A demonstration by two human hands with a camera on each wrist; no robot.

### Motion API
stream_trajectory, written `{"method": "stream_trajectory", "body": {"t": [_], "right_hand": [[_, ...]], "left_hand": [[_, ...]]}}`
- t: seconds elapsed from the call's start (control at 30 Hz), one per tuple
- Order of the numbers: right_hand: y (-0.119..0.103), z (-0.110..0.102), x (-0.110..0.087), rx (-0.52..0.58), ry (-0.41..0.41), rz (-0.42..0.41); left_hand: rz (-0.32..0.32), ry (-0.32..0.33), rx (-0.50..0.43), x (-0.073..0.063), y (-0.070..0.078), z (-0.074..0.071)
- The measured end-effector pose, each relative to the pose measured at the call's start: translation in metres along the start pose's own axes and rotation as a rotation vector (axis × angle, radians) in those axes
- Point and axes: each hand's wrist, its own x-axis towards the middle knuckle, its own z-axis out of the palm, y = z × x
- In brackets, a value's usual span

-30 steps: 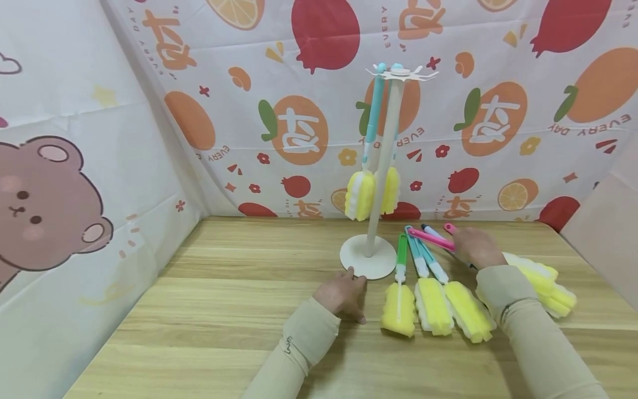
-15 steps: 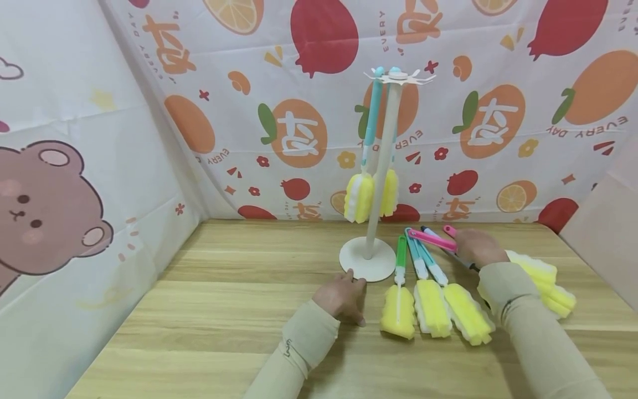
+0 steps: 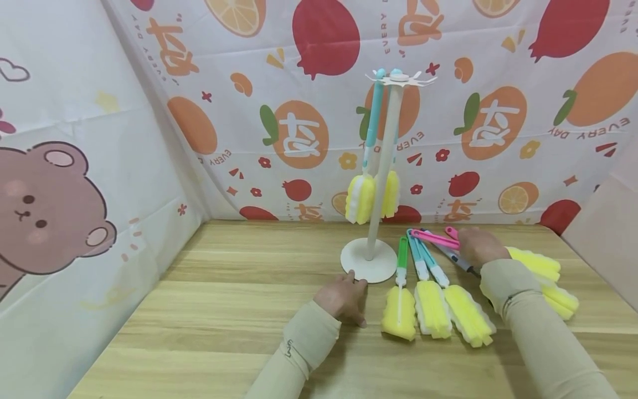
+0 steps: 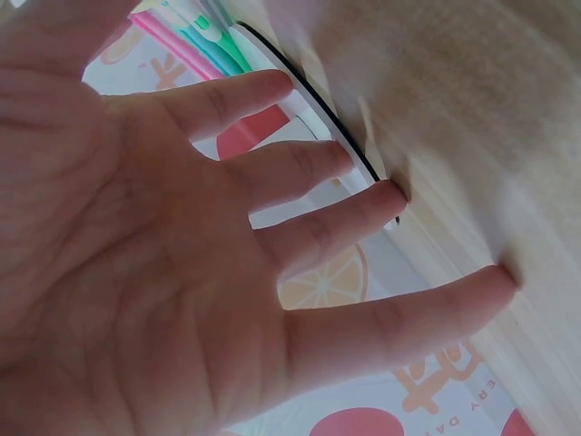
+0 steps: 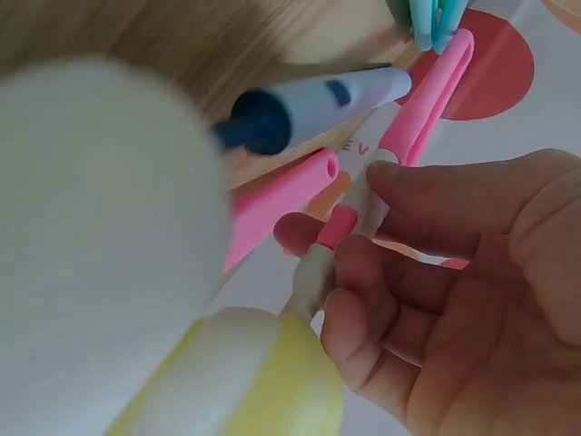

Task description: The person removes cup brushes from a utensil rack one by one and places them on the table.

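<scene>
A white stand (image 3: 386,160) with a round base (image 3: 356,260) rises from the table; two blue-handled sponge brushes (image 3: 360,198) hang from its top hooks. My left hand (image 3: 341,299) lies at the base's front edge. In the left wrist view its spread, straight fingers (image 4: 318,241) touch the base's rim and the tabletop. At right, my right hand (image 3: 480,247) pinches the shaft of a pink-handled sponge brush (image 3: 433,238) between thumb and fingers, plainer in the right wrist view. Its yellow and white sponge head (image 5: 236,377) points past the hand.
Right of the base lie a green-handled brush (image 3: 400,310) and two blue-handled brushes (image 3: 432,307). Close to my right hand are a grey-handled brush (image 3: 454,258) with a dark end and another pink handle (image 3: 451,232). A printed cloth (image 3: 309,55) hangs behind the table.
The pink brush in my right hand has risen slightly, its sponge head moving up a little from the neighbouring sponge. My left hand stays at the base.
</scene>
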Motion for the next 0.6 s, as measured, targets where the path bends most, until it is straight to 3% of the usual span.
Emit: {"method": "stream_trajectory", "body": {"t": [0.27, 0.6], "right_hand": [[-0.0019, 0.0066, -0.0036, 0.001, 0.114, -0.067], [0.0004, 0.0069, -0.0033, -0.015, 0.085, -0.070]], "left_hand": [[-0.004, 0.004, -0.005, 0.0003, -0.0007, -0.0002], [-0.007, -0.012, 0.008, 0.0012, -0.0004, 0.0005]]}}
